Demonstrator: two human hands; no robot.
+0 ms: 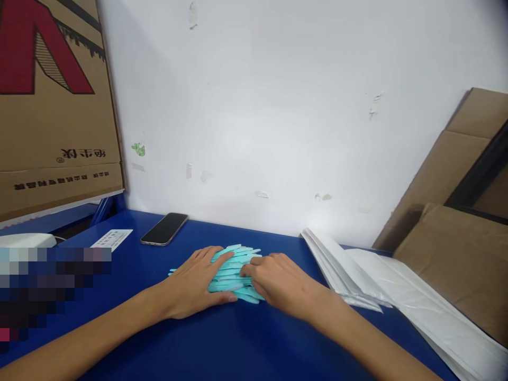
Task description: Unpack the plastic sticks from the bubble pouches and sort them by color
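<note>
There they were, lower centre of the frame: slender, flat, pale-turquoise pieces (232,272) heaped on the glossy blue table (159,349), too overlapped to count. 2 bare hands met them! The left hand (198,286) lay open across the left end, thumb apart, apparently walling the heap against sliding; the right hand (280,280) curled its fingers at the other end, any pinch hidden, so I couldn't tell. 1 black rectangular phone (165,229) sat left of centre, likely clear of the elbows.
</note>
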